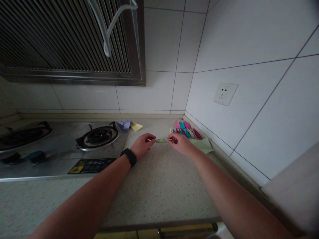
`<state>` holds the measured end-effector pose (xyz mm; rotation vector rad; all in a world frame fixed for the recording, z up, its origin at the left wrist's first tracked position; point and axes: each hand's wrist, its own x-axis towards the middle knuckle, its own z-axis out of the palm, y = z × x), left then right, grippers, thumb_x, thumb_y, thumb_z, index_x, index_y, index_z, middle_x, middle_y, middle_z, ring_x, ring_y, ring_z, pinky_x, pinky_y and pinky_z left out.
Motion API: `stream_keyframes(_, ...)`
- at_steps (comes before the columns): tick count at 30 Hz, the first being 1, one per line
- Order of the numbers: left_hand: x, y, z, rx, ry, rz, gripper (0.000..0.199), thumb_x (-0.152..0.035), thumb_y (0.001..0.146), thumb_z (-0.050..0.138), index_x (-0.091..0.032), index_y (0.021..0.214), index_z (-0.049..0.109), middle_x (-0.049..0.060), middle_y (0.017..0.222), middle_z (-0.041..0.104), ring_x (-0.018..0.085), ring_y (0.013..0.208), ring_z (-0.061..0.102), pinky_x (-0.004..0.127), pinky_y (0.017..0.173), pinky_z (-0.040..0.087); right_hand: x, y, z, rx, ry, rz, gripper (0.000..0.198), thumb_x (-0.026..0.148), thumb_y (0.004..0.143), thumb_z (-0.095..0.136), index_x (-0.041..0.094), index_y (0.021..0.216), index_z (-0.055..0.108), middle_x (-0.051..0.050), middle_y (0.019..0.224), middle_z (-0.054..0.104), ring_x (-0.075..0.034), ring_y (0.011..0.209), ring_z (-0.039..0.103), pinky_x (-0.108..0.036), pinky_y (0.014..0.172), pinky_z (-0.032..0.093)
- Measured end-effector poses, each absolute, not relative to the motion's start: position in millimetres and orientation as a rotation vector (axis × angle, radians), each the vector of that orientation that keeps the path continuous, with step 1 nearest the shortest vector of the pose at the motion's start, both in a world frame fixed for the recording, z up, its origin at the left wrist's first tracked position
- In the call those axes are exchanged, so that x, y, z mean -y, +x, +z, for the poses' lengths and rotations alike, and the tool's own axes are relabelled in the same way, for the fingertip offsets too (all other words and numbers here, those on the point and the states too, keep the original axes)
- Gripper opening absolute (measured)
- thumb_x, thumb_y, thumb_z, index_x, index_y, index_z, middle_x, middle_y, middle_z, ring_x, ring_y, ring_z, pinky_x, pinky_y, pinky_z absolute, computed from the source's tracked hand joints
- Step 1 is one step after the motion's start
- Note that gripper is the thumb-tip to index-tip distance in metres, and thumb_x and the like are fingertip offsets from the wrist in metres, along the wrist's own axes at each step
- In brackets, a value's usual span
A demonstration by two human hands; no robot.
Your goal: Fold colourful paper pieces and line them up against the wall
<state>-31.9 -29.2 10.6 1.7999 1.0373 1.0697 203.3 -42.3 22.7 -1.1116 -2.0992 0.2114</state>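
A small folded piece of pale green paper (161,140) is stretched between my two hands, just above the speckled countertop. My left hand (143,144), with a black watch on its wrist, pinches the paper's left end. Its right end is pinched by the fingers of my right hand (180,143). The fingers partly cover both ends, and the fold is too small to make out fully. Beyond my right hand lie several small coloured pieces (185,128) in pink, teal, yellow and red, their kind unclear. A flat pale green sheet (203,145) lies beside my right forearm.
A purple folded paper (124,124) and a yellow paper (136,126) lie near the gas stove (59,166) on the left. A range hood (74,78) with a white hanging hook-like piece (107,39) juts out above. Tiled walls with a socket (225,94) bound the counter (161,189).
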Motion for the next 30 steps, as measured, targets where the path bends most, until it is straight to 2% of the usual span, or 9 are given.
stream_keyframes(6,29.7,-32.3,10.3,-1.025,1.782,1.058,0.029,-0.035,0.08,0.063,-0.016,0.102,0.064,0.005,0.088,0.062,0.01,0.063,0.053,0.019,0.048,0.046,43.0,202.4,24.1,2.104,-1.087,0.212,0.008,0.024,0.084,0.059,0.019,0.087,0.064,-0.001,0.076,0.063,-0.012,0.061,0.052,-0.025,0.058,0.04)
stream_keyframes(13,29.4,-30.2,6.1,-0.982,1.72,0.984,0.036,-0.037,0.08,0.065,-0.016,0.109,0.061,0.005,0.086,0.06,0.012,0.067,0.055,0.019,0.048,0.046,45.0,201.6,25.2,2.099,-1.082,0.232,0.008,0.025,0.086,0.058,0.019,0.089,0.063,-0.001,0.077,0.063,-0.013,0.064,0.053,-0.025,0.061,0.041)
stream_keyframes(18,30.2,-29.4,7.9,-0.994,1.716,1.002,0.033,-0.032,0.08,0.064,-0.015,0.108,0.061,0.005,0.085,0.061,0.011,0.066,0.054,0.019,0.047,0.046,44.3,201.5,24.7,2.1,-1.069,0.234,0.009,0.023,0.085,0.057,0.019,0.091,0.063,-0.001,0.078,0.062,-0.013,0.064,0.053,-0.025,0.061,0.04)
stream_keyframes(24,30.7,-29.6,8.8,-0.953,1.691,1.03,0.032,-0.028,0.08,0.064,-0.015,0.108,0.06,0.006,0.092,0.062,0.012,0.071,0.056,0.019,0.048,0.047,43.4,202.8,23.5,2.112,-1.054,0.221,0.008,0.02,0.084,0.059,0.019,0.09,0.064,-0.001,0.079,0.063,-0.012,0.064,0.053,-0.025,0.062,0.04)
stream_keyframes(30,29.9,-28.8,9.3,-0.895,1.664,1.047,0.034,-0.026,0.078,0.065,-0.014,0.11,0.059,0.001,0.079,0.057,0.01,0.066,0.053,0.019,0.049,0.048,46.4,201.2,24.4,2.169,-1.114,0.26,0.008,0.023,0.085,0.06,0.019,0.09,0.065,0.0,0.074,0.063,-0.012,0.063,0.054,-0.024,0.059,0.039)
